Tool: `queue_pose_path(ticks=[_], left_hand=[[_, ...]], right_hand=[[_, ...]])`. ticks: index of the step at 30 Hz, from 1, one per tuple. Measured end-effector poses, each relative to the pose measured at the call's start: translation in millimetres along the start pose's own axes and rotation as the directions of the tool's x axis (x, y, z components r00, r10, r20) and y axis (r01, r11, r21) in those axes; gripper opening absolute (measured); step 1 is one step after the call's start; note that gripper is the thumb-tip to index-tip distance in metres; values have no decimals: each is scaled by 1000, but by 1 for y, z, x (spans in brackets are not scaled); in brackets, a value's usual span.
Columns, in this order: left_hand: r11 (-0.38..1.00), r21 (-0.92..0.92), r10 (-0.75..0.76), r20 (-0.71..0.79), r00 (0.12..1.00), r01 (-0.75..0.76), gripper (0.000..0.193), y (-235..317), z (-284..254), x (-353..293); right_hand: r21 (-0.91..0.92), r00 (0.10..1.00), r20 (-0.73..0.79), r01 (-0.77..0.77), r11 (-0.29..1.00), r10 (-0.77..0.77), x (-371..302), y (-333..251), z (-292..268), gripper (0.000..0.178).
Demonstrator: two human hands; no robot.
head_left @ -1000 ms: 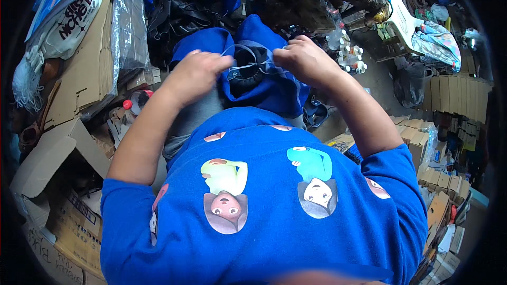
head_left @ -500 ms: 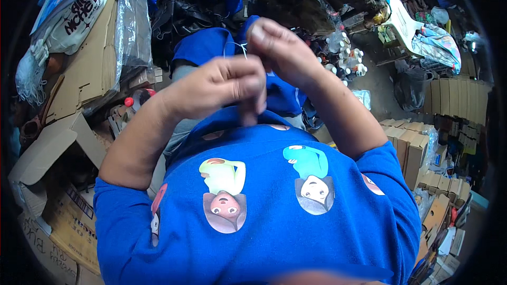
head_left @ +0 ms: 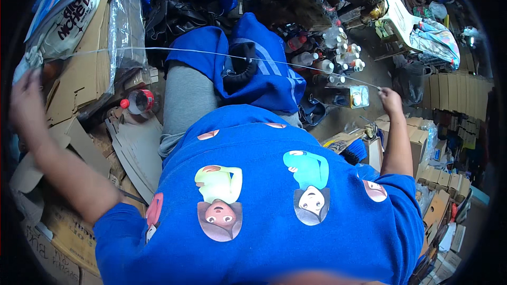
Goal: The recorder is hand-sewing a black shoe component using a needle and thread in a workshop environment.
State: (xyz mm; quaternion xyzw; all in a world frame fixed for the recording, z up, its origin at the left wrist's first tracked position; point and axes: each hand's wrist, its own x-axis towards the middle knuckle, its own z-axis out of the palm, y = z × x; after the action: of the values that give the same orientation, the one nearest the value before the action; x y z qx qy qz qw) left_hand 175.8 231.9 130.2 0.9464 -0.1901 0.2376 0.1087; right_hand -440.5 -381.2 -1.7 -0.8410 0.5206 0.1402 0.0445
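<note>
A thin white string (head_left: pixel 174 49) is stretched across in front of me, with a small knot near its middle. Far out on the right, my right hand (head_left: pixel 392 101) is closed, pinching the string's end. My left hand (head_left: pixel 26 103), smeared by motion, is at the far left edge, closed at the string's other end; its fingertips are hard to make out. Below the string, a blue cloth piece with pale stripes (head_left: pixel 269 74) lies over my lap. A round black padded part (head_left: pixel 242 68) shows against it. Grey trousers (head_left: pixel 190 95) cover my leg.
Flattened cardboard (head_left: pixel 84 82) is stacked on the left, near a red-capped plastic bottle (head_left: pixel 140 101). Several white-capped bottles (head_left: pixel 343 55) stand ahead right. Cardboard boxes (head_left: pixel 417 137) crowd the right side, and a white plastic chair (head_left: pixel 398 21) stands beyond.
My hands, close together over my lap before, have moved wide apart to either side. The string now runs taut between them, and the blue cloth and black part are uncovered.
</note>
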Motion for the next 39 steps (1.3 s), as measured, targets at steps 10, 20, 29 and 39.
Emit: queue_pose_path(ticks=[10,20,29,39], left_hand=[[316,-949,790,250,559,-22,31,283,121,-115],[428,-898,870,440,221,101,21,302,137,-103],[371,-805,862,484,152,463,19,305,151,-108],[349,-756,866,486,118,553,24,302,154,-113]], right_hand=[[733,718,-91,517,442,-690,-53,-314,-37,16],[570,572,-117,708,417,-812,-34,-334,-38,16],[628,539,-126,693,353,-833,-33,-334,-25,16],[659,590,-198,671,339,-783,-50,-326,-10,22]])
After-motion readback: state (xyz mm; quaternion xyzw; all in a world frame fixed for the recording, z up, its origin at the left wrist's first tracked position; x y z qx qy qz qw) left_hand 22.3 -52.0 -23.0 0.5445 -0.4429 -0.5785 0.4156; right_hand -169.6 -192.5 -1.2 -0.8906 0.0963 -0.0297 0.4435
